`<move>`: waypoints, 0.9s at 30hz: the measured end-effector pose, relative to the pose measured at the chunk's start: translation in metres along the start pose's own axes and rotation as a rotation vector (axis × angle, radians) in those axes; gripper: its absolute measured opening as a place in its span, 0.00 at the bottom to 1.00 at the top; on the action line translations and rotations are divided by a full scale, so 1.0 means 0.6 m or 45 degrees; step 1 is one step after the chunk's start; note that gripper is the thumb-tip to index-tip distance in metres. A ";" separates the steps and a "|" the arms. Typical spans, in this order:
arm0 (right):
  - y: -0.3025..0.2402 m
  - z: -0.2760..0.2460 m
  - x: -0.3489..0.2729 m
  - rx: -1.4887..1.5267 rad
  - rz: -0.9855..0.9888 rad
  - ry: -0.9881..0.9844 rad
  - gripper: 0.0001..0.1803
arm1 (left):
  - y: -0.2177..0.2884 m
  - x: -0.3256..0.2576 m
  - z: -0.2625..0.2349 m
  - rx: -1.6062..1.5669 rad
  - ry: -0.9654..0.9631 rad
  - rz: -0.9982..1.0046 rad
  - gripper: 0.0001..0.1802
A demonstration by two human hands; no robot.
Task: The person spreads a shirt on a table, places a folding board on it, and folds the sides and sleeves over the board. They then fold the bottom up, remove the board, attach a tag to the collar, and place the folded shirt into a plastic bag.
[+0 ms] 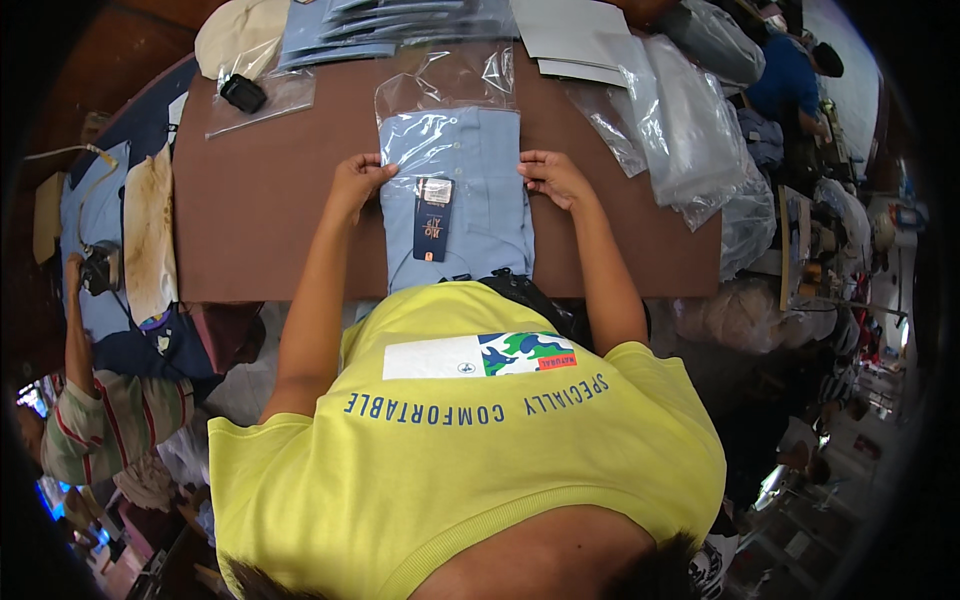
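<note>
A folded light-blue shirt (pixel 480 215) with a dark blue hang tag (pixel 433 220) lies on the brown table (pixel 270 220), right in front of me. A clear plastic bag (pixel 450 85) covers its far half, and the bag's empty end reaches away from me. My left hand (pixel 355 180) grips the left edge of the bag and shirt. My right hand (pixel 555 178) grips the right edge at the same height. The near end of the shirt is hidden behind my yellow T-shirt.
A stack of bagged blue shirts (pixel 390 25) and white card sheets (pixel 570 35) lie at the far edge. Loose clear bags (pixel 690 130) pile up on the right. A small black object (pixel 243 93) rests on a bag far left. A person in a striped shirt (pixel 100 410) works at the left.
</note>
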State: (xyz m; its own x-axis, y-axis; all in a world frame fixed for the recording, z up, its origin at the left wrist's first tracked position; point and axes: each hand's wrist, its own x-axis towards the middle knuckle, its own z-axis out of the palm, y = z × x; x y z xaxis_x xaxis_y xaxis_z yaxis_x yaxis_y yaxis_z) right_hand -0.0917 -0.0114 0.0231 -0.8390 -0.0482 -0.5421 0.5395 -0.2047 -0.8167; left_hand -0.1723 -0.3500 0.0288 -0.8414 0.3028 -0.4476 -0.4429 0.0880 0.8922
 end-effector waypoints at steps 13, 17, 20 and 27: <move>-0.005 0.075 -0.040 -1.139 -1.025 0.457 0.22 | -0.020 -0.079 0.008 -0.003 0.128 0.333 0.29; -0.026 0.158 -0.071 -1.609 -1.364 0.156 0.22 | -0.033 -0.084 0.014 -0.204 0.053 0.295 0.27; -0.011 0.174 -0.054 -1.742 -1.417 0.031 0.15 | -0.036 -0.095 0.037 0.318 0.454 0.536 0.21; -0.009 0.168 -0.033 -1.503 -1.344 0.102 0.07 | -0.056 -0.150 0.094 1.439 -0.067 1.269 0.19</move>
State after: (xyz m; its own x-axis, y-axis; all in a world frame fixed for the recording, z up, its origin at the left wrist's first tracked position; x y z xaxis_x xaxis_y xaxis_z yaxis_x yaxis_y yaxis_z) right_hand -0.0854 -0.1080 0.0582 -0.8714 -0.3248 0.3676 -0.4776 0.7331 -0.4843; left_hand -0.0642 -0.3267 0.0423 -0.6228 0.7079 0.3332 0.7722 0.4878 0.4071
